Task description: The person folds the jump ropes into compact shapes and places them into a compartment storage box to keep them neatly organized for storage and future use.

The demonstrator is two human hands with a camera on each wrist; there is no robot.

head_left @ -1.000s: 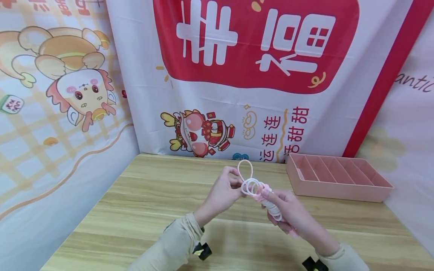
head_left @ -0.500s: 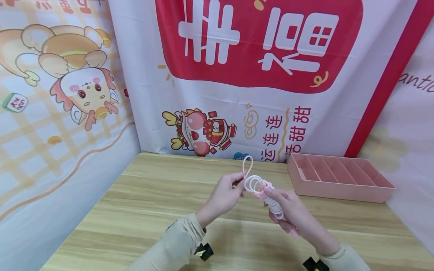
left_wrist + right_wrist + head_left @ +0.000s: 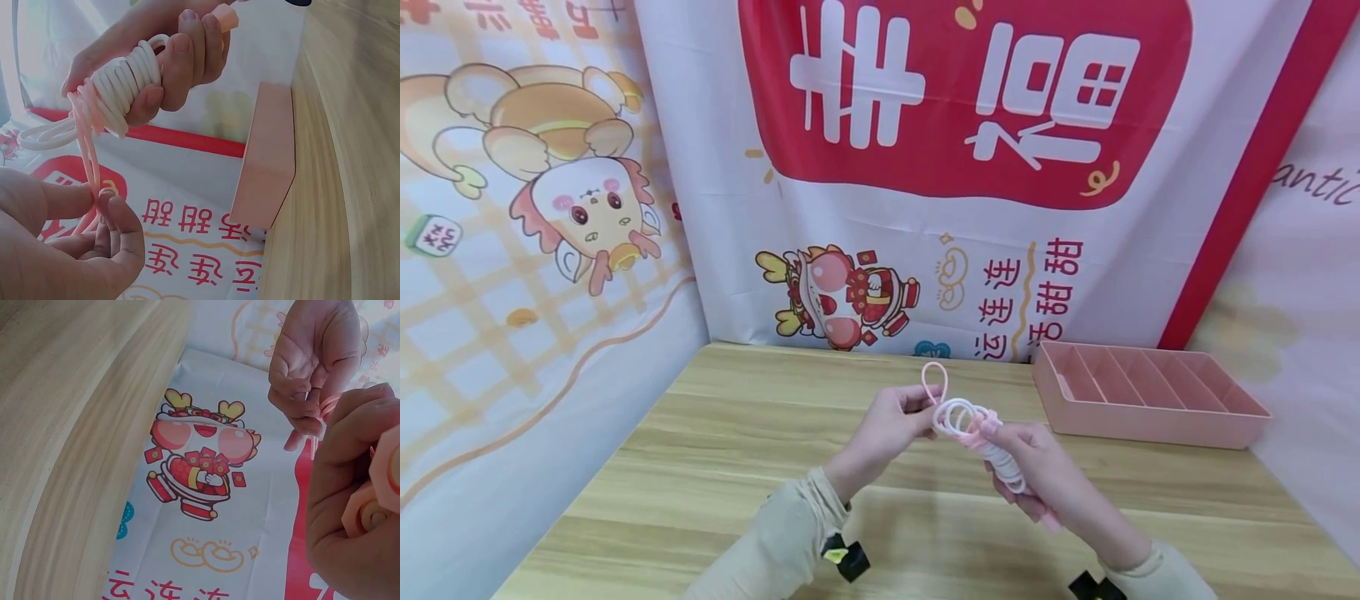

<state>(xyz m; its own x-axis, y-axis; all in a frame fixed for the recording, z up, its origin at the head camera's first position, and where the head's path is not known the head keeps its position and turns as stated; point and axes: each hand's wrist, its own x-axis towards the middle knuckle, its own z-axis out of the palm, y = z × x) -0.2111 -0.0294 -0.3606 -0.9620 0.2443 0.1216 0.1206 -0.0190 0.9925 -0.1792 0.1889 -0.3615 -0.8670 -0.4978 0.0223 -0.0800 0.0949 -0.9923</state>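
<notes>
A skipping rope is bundled in tight coils, its cord white with pink stretches. My right hand grips the coiled bundle together with its pink handles, whose octagonal ends show in the right wrist view. With thumb and fingers, my left hand pinches pink strands of the cord just left of the bundle. A small pink loop stands up above the left fingers in the head view. White loops stick out between the two hands. Both hands are held above the wooden table.
A pink box with several compartments stands at the table's back right. Printed cloth hangings enclose the table at the back and on both sides.
The pink loop at my left fingers rose and narrowed, then came lower, leftward and rounder. My left hand shifted slightly with it. My right hand keeps its grip on the bundle.
</notes>
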